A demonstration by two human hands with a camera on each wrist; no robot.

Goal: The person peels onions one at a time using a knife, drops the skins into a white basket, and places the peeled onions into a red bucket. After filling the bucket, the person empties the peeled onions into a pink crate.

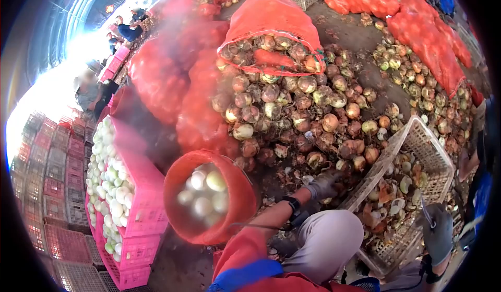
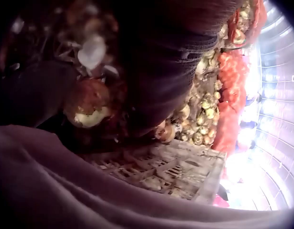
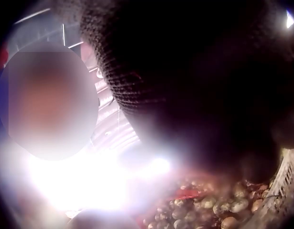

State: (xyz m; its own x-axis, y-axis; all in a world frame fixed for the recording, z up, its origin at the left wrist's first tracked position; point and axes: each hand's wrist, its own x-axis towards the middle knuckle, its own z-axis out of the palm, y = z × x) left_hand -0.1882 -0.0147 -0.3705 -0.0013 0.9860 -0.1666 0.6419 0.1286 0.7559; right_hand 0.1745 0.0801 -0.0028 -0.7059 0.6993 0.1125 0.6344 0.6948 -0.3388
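The left hand (image 1: 323, 185), in a grey glove, reaches down among the unpeeled onions (image 1: 330, 122) beside the crate's left edge. In the left wrist view, a brown-skinned onion (image 2: 87, 102) lies between dark gloved parts of that hand (image 2: 171, 62); whether the fingers grip it is unclear. At the lower right of the head view, the gloved right hand (image 1: 437, 234) holds a small tool with a curved metal end (image 1: 428, 215) pointing up. The right wrist view shows that hand (image 3: 199, 86) as a dark shape, its fingers hidden.
A tilted plastic crate (image 1: 377, 179) holds onion skins. To the left are a red-rimmed bucket (image 1: 172, 187) of peeled onions and pink crates (image 1: 143, 208) with more. An open red mesh sack (image 1: 271, 18) spills onions ahead. People sit at the far left; another person is partly visible at right.
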